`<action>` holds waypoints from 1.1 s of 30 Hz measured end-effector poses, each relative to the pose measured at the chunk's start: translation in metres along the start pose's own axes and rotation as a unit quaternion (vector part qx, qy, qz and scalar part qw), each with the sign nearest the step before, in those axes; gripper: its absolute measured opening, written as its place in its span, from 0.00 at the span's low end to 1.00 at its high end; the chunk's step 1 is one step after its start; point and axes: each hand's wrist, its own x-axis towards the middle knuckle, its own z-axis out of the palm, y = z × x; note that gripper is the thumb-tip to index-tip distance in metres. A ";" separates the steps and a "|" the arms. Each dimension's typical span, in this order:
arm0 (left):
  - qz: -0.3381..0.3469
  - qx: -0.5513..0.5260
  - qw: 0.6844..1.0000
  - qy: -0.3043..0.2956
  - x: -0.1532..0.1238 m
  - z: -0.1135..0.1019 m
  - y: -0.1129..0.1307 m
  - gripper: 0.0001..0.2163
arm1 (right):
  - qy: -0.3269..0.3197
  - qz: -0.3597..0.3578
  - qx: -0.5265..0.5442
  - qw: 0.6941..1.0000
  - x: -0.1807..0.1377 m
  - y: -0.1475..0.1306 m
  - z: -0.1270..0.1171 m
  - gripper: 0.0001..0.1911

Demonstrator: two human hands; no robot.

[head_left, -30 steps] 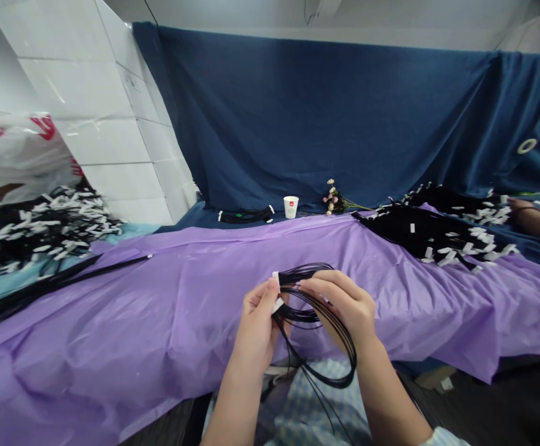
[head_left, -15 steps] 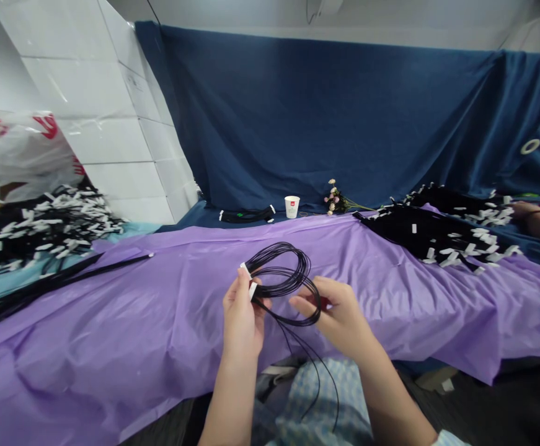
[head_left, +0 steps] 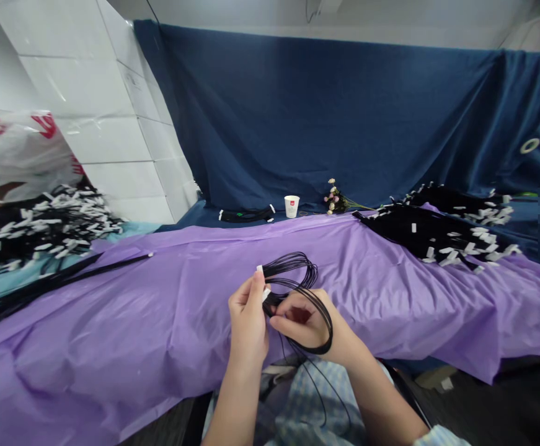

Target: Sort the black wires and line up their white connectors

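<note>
My left hand (head_left: 247,316) pinches a looped bundle of thin black wires (head_left: 297,260) near its two white connectors (head_left: 266,293). The loops stand out to the right of my left fingers. My right hand (head_left: 304,319) reaches into the lower loop, which hangs over its back. Its thumb and forefinger close on the wires just beside my left hand; the exact strands between them are hidden. Two loose wire ends hang down in front of a checked garment (head_left: 330,396). The hands are above the near part of the purple cloth (head_left: 195,291).
Piles of black wires with white connectors lie at left (head_left: 65,223) and right (head_left: 437,232). At the back stand a paper cup (head_left: 291,207), artificial flowers (head_left: 333,199) and a tied wire bundle (head_left: 246,214). White boxes (head_left: 106,130) rise at left.
My right hand has moved left through the loop to the wires beside my left hand. The bundle has shifted slightly right and its lower loop now drapes over my right hand.
</note>
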 end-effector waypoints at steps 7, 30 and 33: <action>0.004 -0.012 1.000 0.008 0.003 -0.001 -0.004 0.23 | -0.002 0.000 -0.023 1.000 -0.001 0.000 0.001 0.07; 0.006 0.055 0.993 -0.100 0.001 -0.004 -0.001 0.22 | 0.073 -0.086 -0.176 0.978 -0.008 -0.004 0.009 0.09; -0.015 0.041 0.993 -0.113 0.001 -0.003 0.001 0.22 | 0.086 -0.067 -0.140 0.984 -0.006 0.005 0.011 0.08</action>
